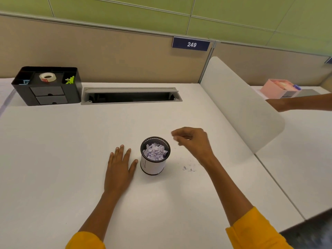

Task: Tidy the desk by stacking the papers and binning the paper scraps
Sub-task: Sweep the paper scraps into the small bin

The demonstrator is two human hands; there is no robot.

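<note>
A small round mesh bin point(153, 167) wrapped in white paper stands on the white desk point(53, 150), filled with crumpled pale purple paper scraps point(155, 152). My left hand point(120, 166) lies flat on the desk just left of the bin, fingers spread, thumb close to its side. My right hand point(193, 140) hovers above and right of the bin, fingers pinched together; a tiny pale scrap seems to be between the fingertips, too small to be sure. A few tiny scraps point(188, 168) lie on the desk right of the bin.
A black desk organiser point(47, 87) with a tape roll point(47, 76) stands back left. A grey cable slot point(131, 95) is open at the back. A white divider point(239, 103) rises on the right; beyond it another person's arm point(301, 103) and a pink box point(277, 88).
</note>
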